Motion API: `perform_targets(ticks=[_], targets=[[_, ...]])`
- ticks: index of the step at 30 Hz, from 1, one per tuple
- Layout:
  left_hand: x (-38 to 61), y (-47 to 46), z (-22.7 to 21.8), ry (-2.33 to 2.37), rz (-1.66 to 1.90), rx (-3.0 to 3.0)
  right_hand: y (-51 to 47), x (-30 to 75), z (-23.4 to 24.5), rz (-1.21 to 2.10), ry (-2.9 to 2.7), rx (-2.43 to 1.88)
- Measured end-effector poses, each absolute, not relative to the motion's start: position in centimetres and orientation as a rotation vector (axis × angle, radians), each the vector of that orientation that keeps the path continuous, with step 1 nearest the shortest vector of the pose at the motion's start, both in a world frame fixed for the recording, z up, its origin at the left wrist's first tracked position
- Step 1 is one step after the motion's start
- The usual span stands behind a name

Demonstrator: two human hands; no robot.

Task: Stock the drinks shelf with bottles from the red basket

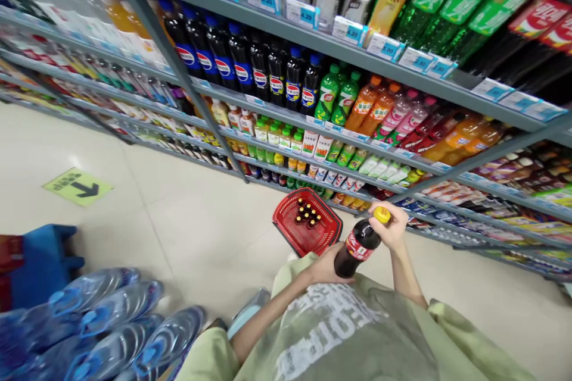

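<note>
Bottle (358,246), tilted before the shirt (357,327): left grip (327,265) encloses the lower body, right grip (394,227) the yellow cap (381,215), presumably for two-ended support. Red basket (320,240) rests on the floor (214,256), likely sparing both grips.

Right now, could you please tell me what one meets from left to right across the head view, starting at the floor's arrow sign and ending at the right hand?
Arrow sign, red basket, dark bottle with the yellow cap, right hand.
</note>
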State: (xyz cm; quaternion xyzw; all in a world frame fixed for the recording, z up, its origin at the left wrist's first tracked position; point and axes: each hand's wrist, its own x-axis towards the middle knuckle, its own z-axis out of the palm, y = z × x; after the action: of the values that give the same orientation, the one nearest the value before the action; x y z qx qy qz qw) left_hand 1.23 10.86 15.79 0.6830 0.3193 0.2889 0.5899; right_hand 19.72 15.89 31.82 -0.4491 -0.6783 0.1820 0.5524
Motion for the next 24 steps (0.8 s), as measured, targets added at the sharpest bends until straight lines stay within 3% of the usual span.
perform_targets(ticks=[12, 24], targets=[[1.7, 11.2, 17.2, 0.917, 0.552, 1.676, 17.4, 20.7, 29.5, 0.733, -1.173, -1.188], [1.2, 10.5, 17.2, 1.031, 0.917, 1.696, 17.8, 20.3, 29.1, 0.975, -0.654, -1.034]])
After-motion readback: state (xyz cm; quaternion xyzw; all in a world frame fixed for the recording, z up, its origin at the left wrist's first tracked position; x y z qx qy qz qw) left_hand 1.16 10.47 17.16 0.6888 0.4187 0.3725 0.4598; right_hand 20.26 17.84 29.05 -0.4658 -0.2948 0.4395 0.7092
